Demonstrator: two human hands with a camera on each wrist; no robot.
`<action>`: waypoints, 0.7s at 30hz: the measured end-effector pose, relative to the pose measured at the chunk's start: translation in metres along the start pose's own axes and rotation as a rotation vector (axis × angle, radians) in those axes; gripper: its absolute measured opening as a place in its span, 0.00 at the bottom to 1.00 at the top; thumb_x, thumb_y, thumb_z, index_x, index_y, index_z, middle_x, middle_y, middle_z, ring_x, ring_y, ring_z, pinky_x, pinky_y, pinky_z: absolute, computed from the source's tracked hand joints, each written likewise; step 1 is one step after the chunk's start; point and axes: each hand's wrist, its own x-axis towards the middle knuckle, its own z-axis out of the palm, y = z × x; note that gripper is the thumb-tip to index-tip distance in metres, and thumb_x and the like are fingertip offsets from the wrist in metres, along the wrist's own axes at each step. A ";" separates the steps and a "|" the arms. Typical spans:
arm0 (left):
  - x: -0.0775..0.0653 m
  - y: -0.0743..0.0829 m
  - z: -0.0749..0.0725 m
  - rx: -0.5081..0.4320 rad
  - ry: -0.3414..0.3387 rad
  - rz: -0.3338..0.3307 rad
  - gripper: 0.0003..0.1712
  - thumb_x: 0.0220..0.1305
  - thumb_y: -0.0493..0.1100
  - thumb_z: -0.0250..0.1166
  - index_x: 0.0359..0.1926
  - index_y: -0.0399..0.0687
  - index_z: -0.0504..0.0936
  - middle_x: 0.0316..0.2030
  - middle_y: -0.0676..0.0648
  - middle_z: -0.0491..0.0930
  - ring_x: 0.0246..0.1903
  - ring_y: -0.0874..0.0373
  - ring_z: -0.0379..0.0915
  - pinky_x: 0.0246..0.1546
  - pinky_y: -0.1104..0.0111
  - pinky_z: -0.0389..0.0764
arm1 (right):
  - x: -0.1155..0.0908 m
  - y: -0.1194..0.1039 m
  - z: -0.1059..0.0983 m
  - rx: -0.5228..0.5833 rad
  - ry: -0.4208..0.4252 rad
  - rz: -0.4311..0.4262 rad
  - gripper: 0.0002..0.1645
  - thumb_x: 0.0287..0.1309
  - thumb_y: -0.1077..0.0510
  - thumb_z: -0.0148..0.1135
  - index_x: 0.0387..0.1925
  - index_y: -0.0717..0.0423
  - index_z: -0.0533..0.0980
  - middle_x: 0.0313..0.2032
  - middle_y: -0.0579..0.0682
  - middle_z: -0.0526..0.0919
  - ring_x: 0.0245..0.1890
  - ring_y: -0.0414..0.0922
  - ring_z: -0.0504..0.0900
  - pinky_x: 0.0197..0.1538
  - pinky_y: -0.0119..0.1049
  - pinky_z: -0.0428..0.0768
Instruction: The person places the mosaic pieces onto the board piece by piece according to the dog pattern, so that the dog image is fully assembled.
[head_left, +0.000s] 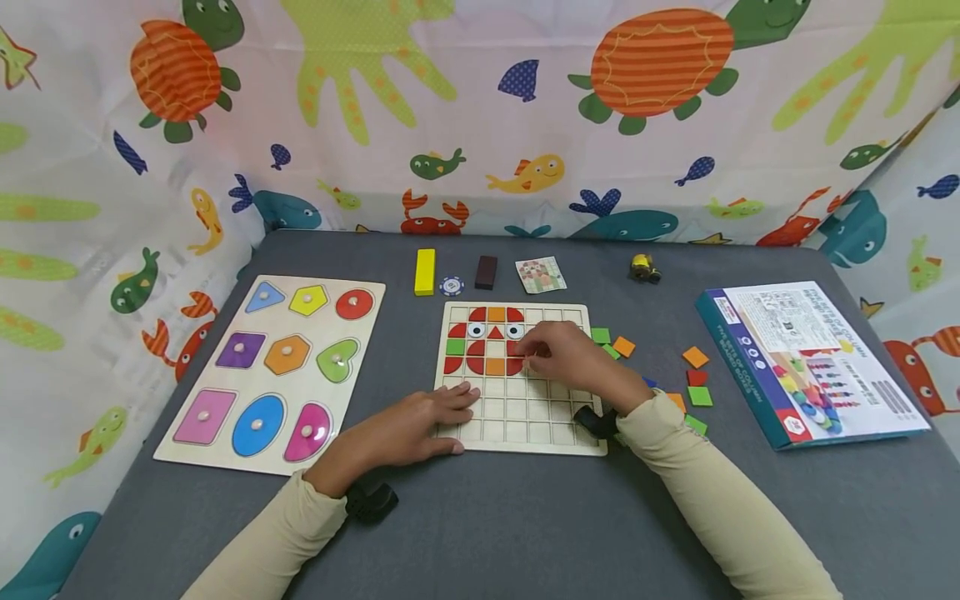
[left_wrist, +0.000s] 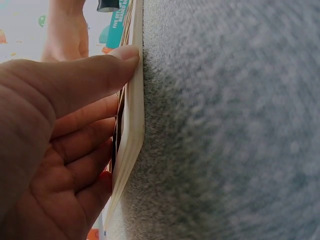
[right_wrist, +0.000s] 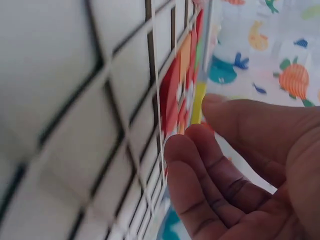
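A square wooden grid board lies on the table, its upper left part filled with red, green and orange tiles, two with eyes. My left hand rests at the board's left edge, fingers extended over its top. In the left wrist view the thumb touches the board's side. Over the grid, my right hand bends its fingertips down beside a red tile at the right of the pattern. The right wrist view shows its fingers loosely bent at the grid, thumb apart, no piece visible between them.
Loose tiles lie right of the board, some partly behind the right arm. A shape puzzle lies left and a boxed set right. Behind are a yellow block, chip, dark block, picture card and small toy.
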 end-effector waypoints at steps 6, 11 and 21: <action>0.000 0.000 0.001 0.002 0.007 0.015 0.31 0.62 0.46 0.69 0.64 0.40 0.74 0.69 0.46 0.63 0.71 0.52 0.51 0.65 0.55 0.62 | -0.029 0.020 -0.025 -0.013 0.057 0.050 0.11 0.61 0.63 0.64 0.46 0.61 0.82 0.36 0.48 0.82 0.34 0.42 0.78 0.38 0.39 0.78; 0.001 -0.001 0.000 0.015 0.021 0.022 0.30 0.63 0.46 0.69 0.64 0.40 0.74 0.69 0.46 0.63 0.71 0.53 0.51 0.64 0.55 0.62 | -0.056 0.038 -0.046 -0.046 0.088 0.100 0.12 0.62 0.62 0.63 0.47 0.62 0.82 0.38 0.51 0.83 0.37 0.45 0.79 0.40 0.44 0.79; -0.002 -0.001 0.004 0.007 0.042 0.018 0.31 0.62 0.46 0.70 0.63 0.40 0.75 0.69 0.47 0.64 0.71 0.53 0.52 0.64 0.56 0.63 | -0.122 0.084 -0.073 -0.078 0.136 0.237 0.14 0.61 0.64 0.64 0.48 0.66 0.80 0.38 0.53 0.83 0.36 0.48 0.78 0.38 0.44 0.79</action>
